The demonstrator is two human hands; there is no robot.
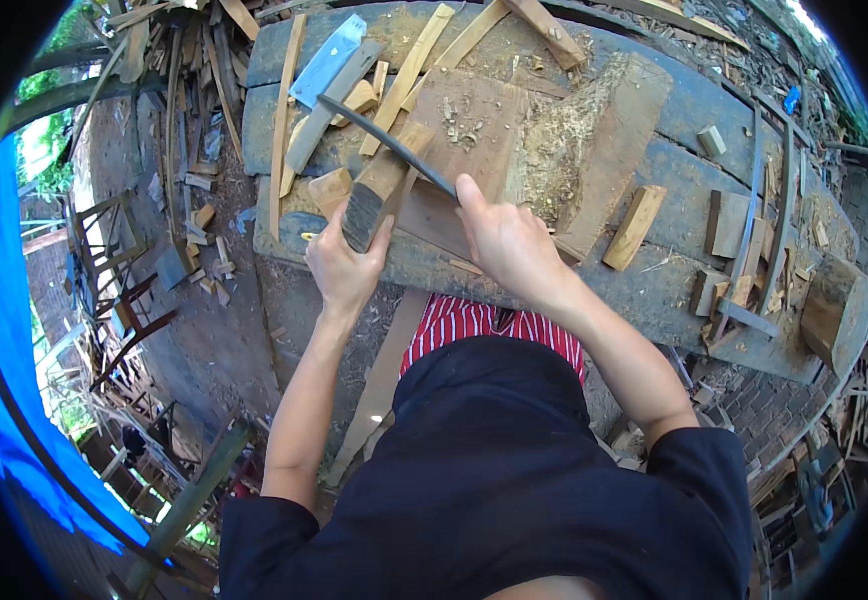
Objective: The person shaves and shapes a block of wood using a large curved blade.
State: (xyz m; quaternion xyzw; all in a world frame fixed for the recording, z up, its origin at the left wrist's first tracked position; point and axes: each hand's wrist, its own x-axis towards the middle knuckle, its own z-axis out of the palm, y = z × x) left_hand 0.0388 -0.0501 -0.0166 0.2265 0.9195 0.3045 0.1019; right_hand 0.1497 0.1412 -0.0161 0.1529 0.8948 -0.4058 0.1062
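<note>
My left hand (347, 272) grips the near end of a wooden block (391, 172), its thumb and fingers on either side of a dark grey end face. The block tilts up and away over the bench. In my right hand (509, 240) is a long, narrow, dark metal bar (389, 137), perhaps a file or a blade. It slants to the far left and lies across the block, apparently touching it. Just beyond my right hand sits a large wooden piece (609, 150) with a rough hollow and shavings. A smaller wood block (330, 188) is beside my left fingers.
The worn workbench (679, 270) carries several wood strips, a blue flat piece (329, 62) at the far left and a loose block (635, 228) at right. Farther right are a long narrow frame (772, 225) and a thick wood chunk (836, 312). Scrap wood lies around the bench.
</note>
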